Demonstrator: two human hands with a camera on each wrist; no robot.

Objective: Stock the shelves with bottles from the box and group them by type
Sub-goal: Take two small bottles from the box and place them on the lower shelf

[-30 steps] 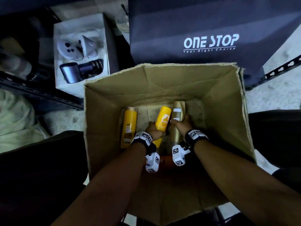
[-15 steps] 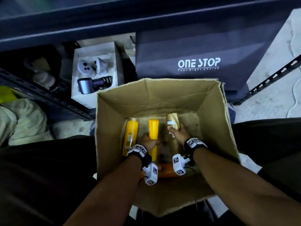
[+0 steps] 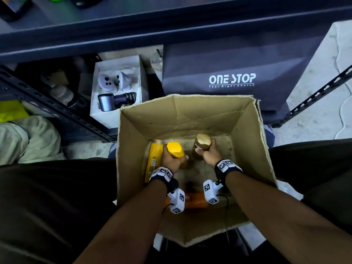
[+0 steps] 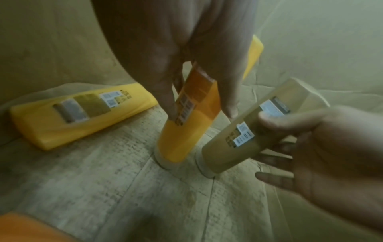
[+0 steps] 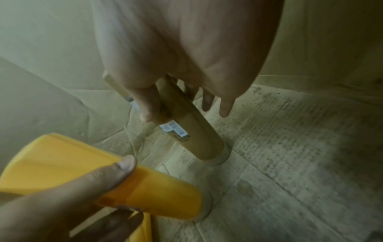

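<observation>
Both hands are down inside the open cardboard box [image 3: 129, 149]. My left hand [image 3: 171, 159] grips a yellow bottle [image 3: 175, 150] held upright, cap down near the box floor [image 4: 186, 131]. My right hand [image 3: 207, 154] grips a gold-tan bottle [image 3: 202, 142], also upright with its cap down [image 5: 199, 131]. A second yellow bottle [image 3: 153, 161] lies flat by the left wall [image 4: 82, 113]. An orange bottle [image 3: 196, 201] lies flat at the near end, partly behind the wrist cameras.
A dark shelf board [image 3: 171, 31] runs across above the box. Behind the box stands a grey "ONE STOP" bag [image 3: 228, 73]. A white box of gadgets [image 3: 116, 86] sits to the left, beside a perforated metal rail [image 3: 47, 105] and pale cloth [image 3: 28, 138].
Both bottles were lying tilted on the box floor; now each hand has stood its bottle on end and raised it. The head view has tipped up, showing the shelf.
</observation>
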